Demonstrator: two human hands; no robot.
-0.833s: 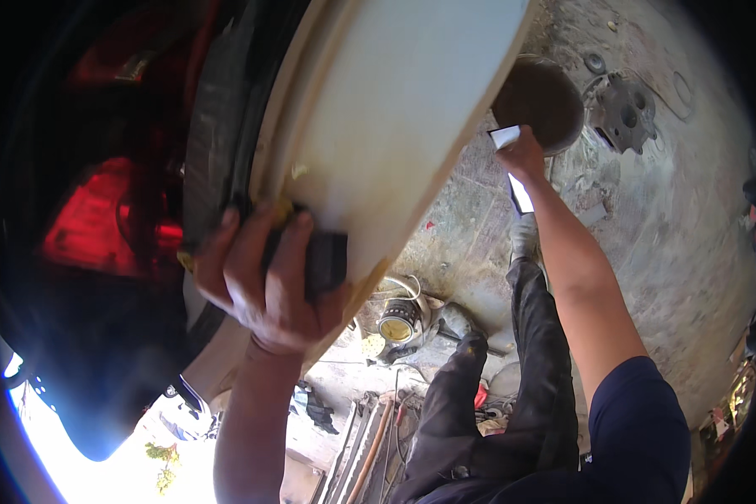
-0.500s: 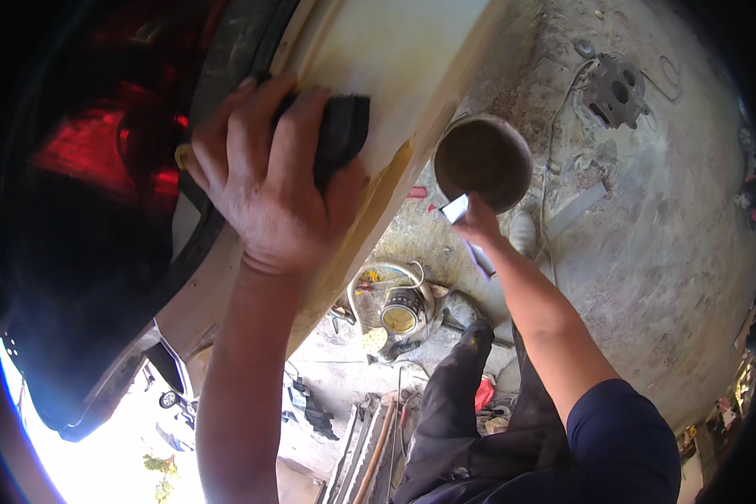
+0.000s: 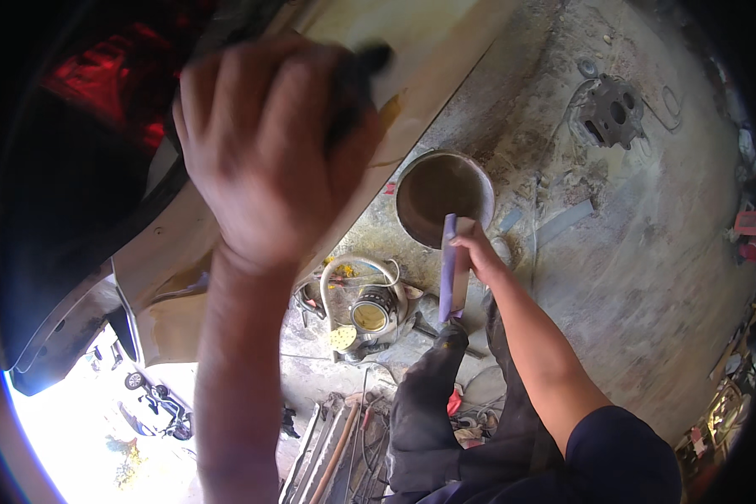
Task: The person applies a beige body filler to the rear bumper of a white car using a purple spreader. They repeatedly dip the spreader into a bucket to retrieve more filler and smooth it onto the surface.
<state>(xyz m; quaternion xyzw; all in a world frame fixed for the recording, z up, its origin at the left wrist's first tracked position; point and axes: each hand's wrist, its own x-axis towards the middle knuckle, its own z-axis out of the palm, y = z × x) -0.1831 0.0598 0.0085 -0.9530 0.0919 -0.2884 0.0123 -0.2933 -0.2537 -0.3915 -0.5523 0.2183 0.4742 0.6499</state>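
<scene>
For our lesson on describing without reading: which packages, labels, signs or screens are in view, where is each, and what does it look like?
No clear package, label, sign or screen shows.
Nearest in kind: a round bucket of brown liquid on the stained floor, beside the right hand.
Small red box-like object, far right edge; too small to tell.

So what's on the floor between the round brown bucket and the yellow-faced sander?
In the head view, the right hand holds a purple flat strip between the bucket and the sander.
</scene>
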